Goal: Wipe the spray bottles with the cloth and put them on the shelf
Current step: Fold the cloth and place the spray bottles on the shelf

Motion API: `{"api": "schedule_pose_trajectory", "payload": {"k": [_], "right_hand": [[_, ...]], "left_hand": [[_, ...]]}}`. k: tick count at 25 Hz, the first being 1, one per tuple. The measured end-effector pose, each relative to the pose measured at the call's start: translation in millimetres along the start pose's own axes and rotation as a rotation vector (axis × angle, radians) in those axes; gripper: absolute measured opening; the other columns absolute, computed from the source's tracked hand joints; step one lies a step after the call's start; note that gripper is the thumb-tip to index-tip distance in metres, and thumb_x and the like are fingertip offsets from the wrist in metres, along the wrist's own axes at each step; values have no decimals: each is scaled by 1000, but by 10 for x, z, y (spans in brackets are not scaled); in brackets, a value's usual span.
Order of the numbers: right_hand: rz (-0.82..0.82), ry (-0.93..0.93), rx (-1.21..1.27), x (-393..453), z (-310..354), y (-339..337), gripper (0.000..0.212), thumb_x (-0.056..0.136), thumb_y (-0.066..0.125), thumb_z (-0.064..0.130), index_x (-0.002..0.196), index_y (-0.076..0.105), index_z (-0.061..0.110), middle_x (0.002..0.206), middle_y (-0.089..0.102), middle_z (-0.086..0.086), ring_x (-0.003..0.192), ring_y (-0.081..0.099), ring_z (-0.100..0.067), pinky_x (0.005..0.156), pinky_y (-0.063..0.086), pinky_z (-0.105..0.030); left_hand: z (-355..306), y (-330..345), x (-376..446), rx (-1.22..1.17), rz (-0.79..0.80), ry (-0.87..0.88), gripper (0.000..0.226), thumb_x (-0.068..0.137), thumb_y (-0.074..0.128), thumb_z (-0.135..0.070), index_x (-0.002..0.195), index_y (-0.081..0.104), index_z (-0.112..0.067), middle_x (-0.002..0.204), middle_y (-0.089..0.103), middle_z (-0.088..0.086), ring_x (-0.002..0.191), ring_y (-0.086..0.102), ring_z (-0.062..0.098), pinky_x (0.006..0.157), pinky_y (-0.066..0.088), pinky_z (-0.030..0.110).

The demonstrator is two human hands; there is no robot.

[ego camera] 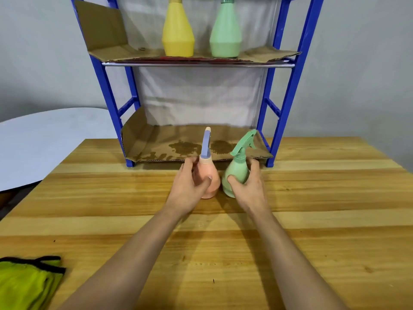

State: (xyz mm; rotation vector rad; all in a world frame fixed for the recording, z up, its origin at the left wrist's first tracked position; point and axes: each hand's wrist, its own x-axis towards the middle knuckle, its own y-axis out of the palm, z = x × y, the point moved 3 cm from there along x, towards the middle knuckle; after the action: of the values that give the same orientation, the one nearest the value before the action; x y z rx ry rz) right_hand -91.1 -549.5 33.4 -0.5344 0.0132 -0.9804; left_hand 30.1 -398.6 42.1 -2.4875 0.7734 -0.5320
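I can read no brand, label or writing on any bottle from the head view; the plastic on all four looks plain. My left hand (190,184) is curled round the peach spray bottle (210,182), thumb across its near face and fingers wrapped behind its left side, forearm reaching straight in from the lower left. My right hand (250,186) grips the small mint-green spray bottle (237,173) the same way, thumb on the near face low down, fingers curved round its right side. Both bottles stand on the wooden table (312,220) just in front of the blue shelf rack (288,113), almost touching each other; the peach one stands upright with its blue-grey trigger head pointing away toward the rack, while the green one leans a little, its nozzle angled up and to the right. The rack's lower shelf, directly behind the two bottles, is lined with stained cardboard (169,142) showing dark wet-looking blotches. On the rack's upper shelf stand a tall yellow bottle (177,34) and, to its right, a tall pale green bottle (225,34), their tops cut off by the frame edge. The yellow-green cloth (26,285) with a dark trim lies on the table well away from the rack, at the near left corner, with neither hand touching it. A white round table (44,142) sits to the left of the rack.
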Motion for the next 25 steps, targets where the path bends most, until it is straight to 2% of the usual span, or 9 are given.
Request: {"api": "schedule_pose_trajectory", "payload": {"k": [3,6,8,10,14,18,22,25], "right_hand": [[-86,-37,-64,-54,-7,44,83,70,84,52,137,40,30,126,45,9,118,47,-12,98,45,-35],[-92,-46,-4,-44,36,13,73,72,84,42,133,45,31,119,54,9,111,54,-13,90,47,-34],[-83,-25,68,-19,95,-42,72,72,85,36,132,45,33,110,56,17,97,56,-5,88,47,-31],[-66,-23,109,34,174,-87,67,74,86,33,128,46,33,104,55,24,92,56,1,89,49,-31],[-53,-87,143,257,353,-141,67,74,87,33,133,55,34,125,55,7,111,56,-10,94,51,-32],[10,-112,158,621,530,-71,66,69,86,45,130,60,37,125,60,4,110,60,-8,95,55,-37],[40,-128,136,927,578,94,66,72,89,38,131,60,32,127,61,3,112,60,-10,99,54,-39],[55,-158,114,1143,548,225,71,66,89,43,130,60,32,127,63,4,113,62,-10,101,54,-42]], "left_hand": [[22,71,-10,-8,28,-23,84,77,83,-41,146,36,-28,132,54,-7,119,54,14,95,48,32],[52,85,6,39,22,-20,81,76,83,-42,142,37,-31,127,55,-6,115,54,16,90,49,33],[49,57,12,39,13,-4,77,76,84,-42,139,40,-31,124,55,-8,112,54,14,88,47,32],[40,9,-3,34,-1,8,75,76,85,-42,136,42,-32,123,56,-9,111,54,13,86,47,31],[-39,-253,67,37,-39,18,68,73,86,-43,127,46,-34,120,59,-10,110,57,15,87,53,35],[-227,-607,345,87,-57,56,71,74,86,-42,131,46,-31,121,59,-11,113,57,18,92,54,42],[-218,-722,705,97,-87,50,74,75,87,-37,137,47,-26,127,61,-5,116,59,20,97,54,46],[-74,-696,961,86,-103,16,75,78,87,-32,139,45,-23,132,61,-2,120,58,20,102,53,47]]}}
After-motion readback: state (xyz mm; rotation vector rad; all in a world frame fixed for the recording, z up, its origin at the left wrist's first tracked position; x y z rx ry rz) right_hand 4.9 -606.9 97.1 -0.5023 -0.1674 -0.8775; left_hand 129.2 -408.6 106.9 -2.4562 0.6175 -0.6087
